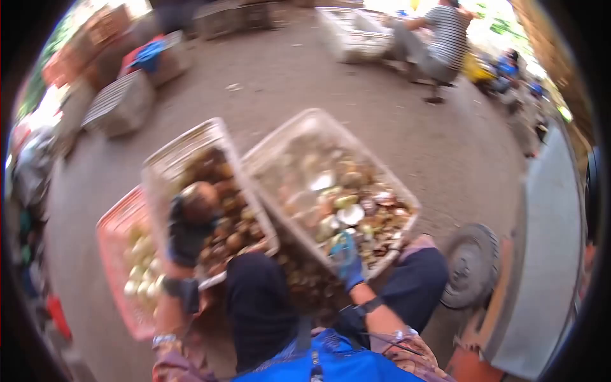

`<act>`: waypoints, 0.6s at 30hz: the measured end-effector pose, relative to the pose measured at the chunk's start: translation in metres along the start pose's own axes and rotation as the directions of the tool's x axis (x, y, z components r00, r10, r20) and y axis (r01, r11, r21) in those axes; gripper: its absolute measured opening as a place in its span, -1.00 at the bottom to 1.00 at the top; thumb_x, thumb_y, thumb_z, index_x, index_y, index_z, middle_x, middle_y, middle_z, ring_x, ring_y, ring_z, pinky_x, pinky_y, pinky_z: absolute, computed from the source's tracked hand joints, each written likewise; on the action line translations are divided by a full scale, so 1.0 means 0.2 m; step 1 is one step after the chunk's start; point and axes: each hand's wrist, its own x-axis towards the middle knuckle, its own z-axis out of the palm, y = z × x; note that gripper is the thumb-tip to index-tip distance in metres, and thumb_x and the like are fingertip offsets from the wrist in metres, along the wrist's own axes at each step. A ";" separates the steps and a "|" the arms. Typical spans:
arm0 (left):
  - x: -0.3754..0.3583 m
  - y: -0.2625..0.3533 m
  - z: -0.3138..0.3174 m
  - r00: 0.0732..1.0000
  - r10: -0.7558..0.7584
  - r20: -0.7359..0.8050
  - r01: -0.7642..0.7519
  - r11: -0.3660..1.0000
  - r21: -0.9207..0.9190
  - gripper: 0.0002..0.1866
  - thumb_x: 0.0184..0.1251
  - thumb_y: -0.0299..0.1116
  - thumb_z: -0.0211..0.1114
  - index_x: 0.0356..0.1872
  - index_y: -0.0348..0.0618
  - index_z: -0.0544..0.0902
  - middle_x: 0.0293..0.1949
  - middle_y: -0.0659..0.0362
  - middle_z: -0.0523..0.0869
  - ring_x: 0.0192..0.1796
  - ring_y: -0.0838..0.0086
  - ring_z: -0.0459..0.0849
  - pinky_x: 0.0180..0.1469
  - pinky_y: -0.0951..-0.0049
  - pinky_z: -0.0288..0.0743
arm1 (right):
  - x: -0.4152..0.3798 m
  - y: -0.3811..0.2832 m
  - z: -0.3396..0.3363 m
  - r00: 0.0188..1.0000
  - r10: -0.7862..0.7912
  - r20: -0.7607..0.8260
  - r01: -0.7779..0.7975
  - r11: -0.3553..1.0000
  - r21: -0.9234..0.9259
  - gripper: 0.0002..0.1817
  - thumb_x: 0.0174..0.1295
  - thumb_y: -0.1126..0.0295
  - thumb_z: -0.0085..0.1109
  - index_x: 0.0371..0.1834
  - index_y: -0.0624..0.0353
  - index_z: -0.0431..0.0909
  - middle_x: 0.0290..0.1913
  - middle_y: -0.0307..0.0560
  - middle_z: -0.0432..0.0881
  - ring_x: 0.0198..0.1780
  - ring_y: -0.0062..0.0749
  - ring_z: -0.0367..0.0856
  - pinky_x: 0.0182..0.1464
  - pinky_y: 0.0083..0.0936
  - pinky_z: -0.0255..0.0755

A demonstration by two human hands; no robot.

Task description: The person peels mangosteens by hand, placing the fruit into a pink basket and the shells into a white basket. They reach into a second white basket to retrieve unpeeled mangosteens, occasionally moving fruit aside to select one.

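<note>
My left hand (186,232), in a dark glove, is wrapped round a large brown onion (200,198). It is above the middle crate (219,130), which holds many unpeeled brown onions (235,242). My right hand (347,260), in a blue glove, is at the near edge of the right crate (309,118). Its fingers look curled, but blur hides what they hold, if anything. Onion skins and cut scraps (375,223) fill the near part of that crate. At the left, a pink crate (109,223) contains peeled white onions (145,270).
My knees (258,280) are against the crates. A wheel (471,264) and a grey metal panel (541,248) stand on the right. Further off, a person in a striped shirt (445,38) crouches by a white crate (350,38). More crates (121,105) stand at the back left.
</note>
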 end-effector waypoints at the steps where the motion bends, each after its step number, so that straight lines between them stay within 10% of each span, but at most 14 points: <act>1: -0.10 -0.03 0.15 0.999 -0.018 0.028 0.018 1.000 -0.023 -0.35 0.31 0.19 0.19 0.26 -0.05 0.49 0.13 -0.04 0.63 0.09 0.06 0.67 0.00 0.04 0.65 | 0.04 -0.03 -0.01 0.977 -0.173 -0.124 0.167 0.984 -0.062 -0.43 0.48 0.23 -0.02 0.44 0.30 0.17 0.05 -0.13 0.51 -0.05 -0.48 0.50 0.01 -0.52 0.48; 5: -0.41 -0.26 0.65 0.993 -0.086 0.084 0.095 0.989 -0.117 -0.38 0.34 0.18 0.17 0.22 -0.07 0.50 0.09 0.00 0.64 0.09 0.06 0.65 -0.11 0.06 0.65 | -0.05 -0.45 -0.14 0.997 0.049 -0.056 -0.025 0.930 0.367 -0.60 0.44 0.24 0.06 0.23 0.22 0.48 -0.11 -0.24 0.57 -0.31 -0.70 0.46 -0.32 -0.70 0.42; 7: -0.44 -0.40 0.74 0.990 -0.118 0.077 0.128 0.982 -0.138 -0.32 0.32 0.22 0.15 0.25 -0.12 0.48 0.11 -0.08 0.63 0.06 -0.04 0.66 -0.25 0.11 0.70 | -0.09 -0.52 -0.19 0.982 -0.168 -0.089 0.183 0.962 0.205 -0.65 0.39 0.32 0.05 0.14 0.31 0.53 -0.05 0.04 0.69 -0.02 -0.35 0.63 0.07 -0.47 0.47; 9: -0.39 -0.57 0.71 0.994 -0.096 0.052 0.101 0.988 -0.115 -0.33 0.35 0.21 0.13 0.21 -0.17 0.51 0.04 -0.04 0.67 0.03 0.05 0.68 -0.17 0.09 0.68 | -0.20 -0.70 -0.31 0.996 -0.091 0.020 0.069 0.861 0.504 -0.66 0.36 0.35 0.09 0.10 0.31 0.57 -0.11 0.04 0.72 -0.12 -0.36 0.68 -0.04 -0.49 0.50; 14: -0.27 -0.87 0.64 0.950 -0.268 0.161 0.292 0.944 -0.154 -0.46 0.39 0.12 0.15 0.03 -0.20 0.59 -0.06 0.09 0.70 -0.01 0.21 0.66 0.10 0.19 0.56 | -0.37 -0.93 -0.42 0.781 -0.618 -0.088 0.595 0.779 -0.197 -0.65 0.28 0.37 0.12 0.12 0.21 0.56 -0.24 0.13 0.69 -0.26 -0.11 0.70 -0.22 -0.26 0.53; 18: -0.27 -0.97 0.60 0.960 -0.280 0.033 0.282 0.950 -0.135 -0.50 0.38 0.08 0.20 0.02 -0.19 0.59 -0.08 0.10 0.70 -0.02 0.25 0.66 0.10 0.20 0.56 | -0.39 -0.89 -0.39 0.863 -0.498 0.083 0.490 0.786 -0.377 -0.50 0.07 0.43 0.15 0.17 0.09 0.52 -0.24 0.05 0.66 -0.28 0.00 0.63 -0.27 -0.17 0.46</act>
